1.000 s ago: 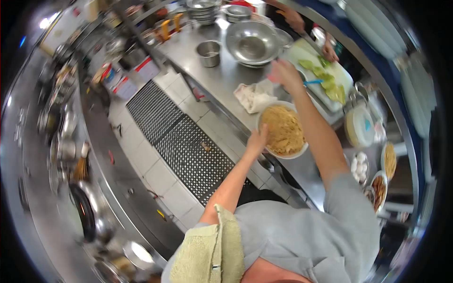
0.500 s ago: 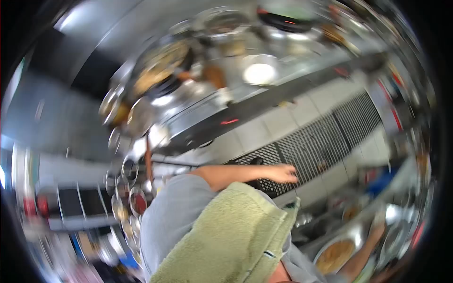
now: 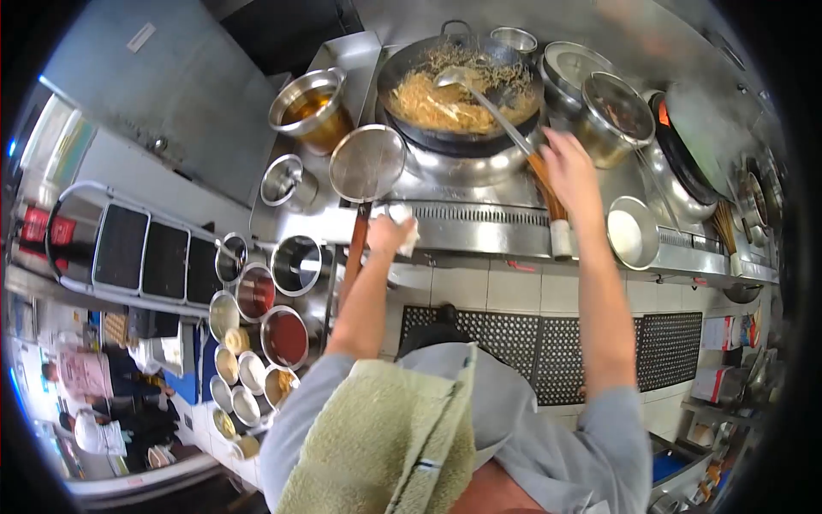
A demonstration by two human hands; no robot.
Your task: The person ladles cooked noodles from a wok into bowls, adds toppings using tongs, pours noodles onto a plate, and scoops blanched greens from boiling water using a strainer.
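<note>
My left hand (image 3: 389,235) is closed around a white cloth (image 3: 406,226) at the stove's front edge, beside the handle of a round mesh strainer (image 3: 368,163). My right hand (image 3: 572,167) is just right of the wooden handle of a ladle (image 3: 511,128), its fingers partly bent and apart; no grip on the handle shows. The ladle's bowl rests in a large black wok (image 3: 402,64) of brown, noodle-like strands (image 3: 428,104). A wooden-handled tool (image 3: 555,210) with a pale end leans near the ladle handle. A green towel (image 3: 377,428) hangs over my shoulder.
A pot of amber liquid (image 3: 310,111) stands left of the wok, a lidded pot (image 3: 615,120) right. A white-filled bowl (image 3: 632,233) sits at the stove front. Sauce containers (image 3: 284,336) crowd the lower left. Perforated black mats (image 3: 574,351) cover the floor. Two people (image 3: 98,373) stand far left.
My view has swung round to face the wok, now larger and sharper. My left hand is now at the stove front with the white cloth; my right hand is up beside the ladle handle.
</note>
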